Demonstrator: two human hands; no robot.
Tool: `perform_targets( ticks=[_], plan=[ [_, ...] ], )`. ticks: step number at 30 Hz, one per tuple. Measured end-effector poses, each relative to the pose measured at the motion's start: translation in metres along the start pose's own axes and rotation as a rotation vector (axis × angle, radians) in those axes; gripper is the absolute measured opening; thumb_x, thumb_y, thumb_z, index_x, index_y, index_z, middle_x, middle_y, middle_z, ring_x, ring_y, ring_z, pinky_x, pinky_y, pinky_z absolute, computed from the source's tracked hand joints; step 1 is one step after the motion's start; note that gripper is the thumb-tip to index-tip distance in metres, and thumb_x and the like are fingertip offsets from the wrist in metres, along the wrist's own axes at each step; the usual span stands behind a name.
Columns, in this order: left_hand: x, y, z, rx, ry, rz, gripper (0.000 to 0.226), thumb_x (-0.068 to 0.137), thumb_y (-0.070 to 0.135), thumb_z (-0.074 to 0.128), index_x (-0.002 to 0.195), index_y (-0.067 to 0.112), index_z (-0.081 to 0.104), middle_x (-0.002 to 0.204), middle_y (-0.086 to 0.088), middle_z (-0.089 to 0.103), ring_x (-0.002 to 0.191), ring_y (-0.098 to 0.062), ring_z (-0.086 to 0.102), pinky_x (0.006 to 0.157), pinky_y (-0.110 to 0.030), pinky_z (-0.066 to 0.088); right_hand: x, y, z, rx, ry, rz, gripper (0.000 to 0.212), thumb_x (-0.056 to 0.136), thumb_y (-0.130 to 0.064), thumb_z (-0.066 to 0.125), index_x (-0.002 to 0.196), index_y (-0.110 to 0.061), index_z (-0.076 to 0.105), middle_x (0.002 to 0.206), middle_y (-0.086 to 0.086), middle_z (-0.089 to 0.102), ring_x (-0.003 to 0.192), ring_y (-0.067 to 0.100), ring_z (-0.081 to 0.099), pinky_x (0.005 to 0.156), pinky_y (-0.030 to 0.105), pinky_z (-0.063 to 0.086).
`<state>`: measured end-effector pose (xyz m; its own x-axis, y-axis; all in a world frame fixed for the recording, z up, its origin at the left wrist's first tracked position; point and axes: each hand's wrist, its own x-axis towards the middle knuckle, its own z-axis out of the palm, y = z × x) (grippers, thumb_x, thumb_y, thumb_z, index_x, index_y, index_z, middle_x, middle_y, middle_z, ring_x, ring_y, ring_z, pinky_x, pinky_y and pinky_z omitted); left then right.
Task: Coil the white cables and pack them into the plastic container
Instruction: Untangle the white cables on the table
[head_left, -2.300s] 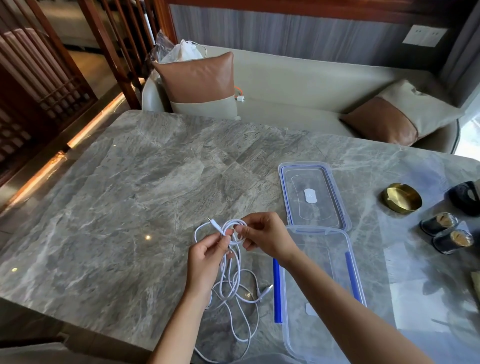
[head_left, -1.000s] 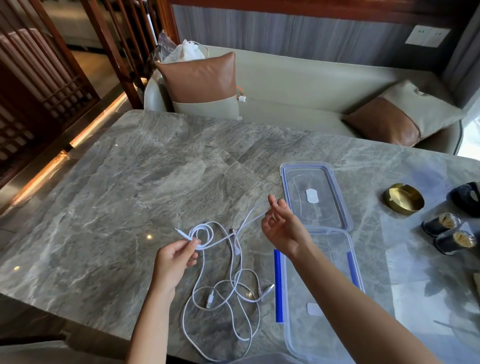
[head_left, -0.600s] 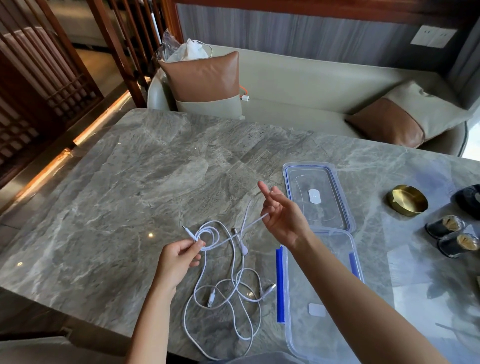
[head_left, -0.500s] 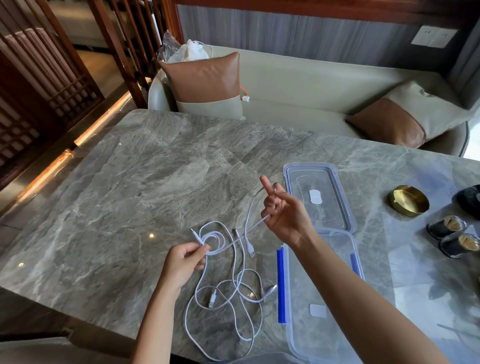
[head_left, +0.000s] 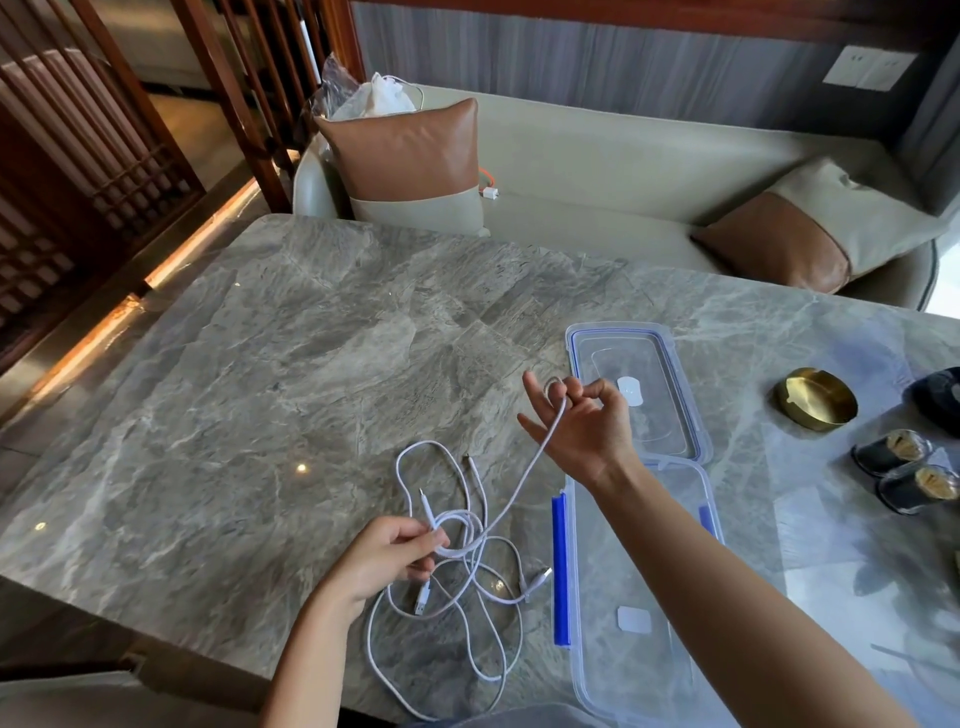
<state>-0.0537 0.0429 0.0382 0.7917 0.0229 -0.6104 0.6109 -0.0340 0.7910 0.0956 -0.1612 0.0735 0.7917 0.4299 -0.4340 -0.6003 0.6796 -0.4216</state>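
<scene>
White cables (head_left: 470, 587) lie tangled on the marble table (head_left: 260, 415) near its front edge. My left hand (head_left: 389, 556) pinches a small coil of cable near a plug end. My right hand (head_left: 576, 421) is raised above the table, fingers spread, with a strand of cable looped around a finger and running taut down to the coil. The clear plastic container (head_left: 644, 587) with blue clips stands open to the right of the cables. Its lid (head_left: 636, 387) lies flat just behind it.
A gold ashtray (head_left: 815, 397) and two small dark cups (head_left: 906, 467) sit at the right side of the table. A beige sofa (head_left: 597, 171) with brown cushions runs behind the table. Wooden screens stand at the left.
My right hand has lifted and drawn the strand up and to the right, looping it over a finger. My left hand with the coil moved nearer the front edge.
</scene>
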Motion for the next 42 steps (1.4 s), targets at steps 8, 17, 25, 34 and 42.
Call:
perform_targets(
  ticks=[8,17,25,34,42],
  plan=[
    [0.006,0.012,0.006,-0.287,0.158,0.117,0.013,0.086,0.007,0.058,0.081,0.004,0.069,0.065,-0.004,0.060,0.053,-0.003,0.058,0.059,-0.016,0.055,0.007,0.019,0.001,-0.476,-0.004,0.159,0.011,0.093,-0.021,0.041,0.102,-0.024,0.046,0.128,0.008,0.062,0.120,0.019,0.057,0.109,0.042,0.033],
    [0.014,0.022,0.022,-0.604,0.398,0.272,0.016,0.087,0.013,0.059,0.076,0.012,0.071,0.060,0.007,0.066,0.060,-0.001,0.062,0.060,-0.014,0.054,-0.007,0.047,-0.003,-0.923,0.228,0.044,0.048,0.096,-0.029,0.049,0.134,-0.011,0.026,0.114,0.012,0.067,0.078,0.021,0.067,0.071,0.031,0.049],
    [0.022,0.027,0.027,-0.648,0.636,0.365,0.016,0.088,0.015,0.059,0.075,0.011,0.067,0.063,0.003,0.062,0.059,-0.002,0.057,0.061,-0.013,0.053,-0.022,0.048,-0.009,-0.821,-0.133,0.402,0.034,0.089,-0.043,0.057,0.106,-0.014,0.061,0.097,0.004,0.072,0.067,0.009,0.067,0.058,0.021,0.055],
    [0.019,0.026,0.037,-0.465,0.482,0.359,0.011,0.087,0.009,0.060,0.080,0.009,0.069,0.056,0.009,0.066,0.054,0.002,0.057,0.060,-0.012,0.053,-0.014,0.052,0.001,-0.460,-0.075,0.165,0.019,0.092,-0.005,0.052,0.106,-0.010,0.064,0.079,0.002,0.072,0.070,0.008,0.069,0.065,0.021,0.058],
    [0.013,0.024,0.036,-0.279,0.372,0.370,0.015,0.087,0.009,0.059,0.076,0.008,0.068,0.053,0.009,0.064,0.055,0.002,0.058,0.058,-0.011,0.050,-0.016,0.047,0.006,-1.019,-0.167,0.028,0.027,0.095,-0.017,0.052,0.118,-0.014,0.064,0.073,-0.007,0.058,0.063,0.000,0.053,0.055,0.012,0.044]
  ],
)
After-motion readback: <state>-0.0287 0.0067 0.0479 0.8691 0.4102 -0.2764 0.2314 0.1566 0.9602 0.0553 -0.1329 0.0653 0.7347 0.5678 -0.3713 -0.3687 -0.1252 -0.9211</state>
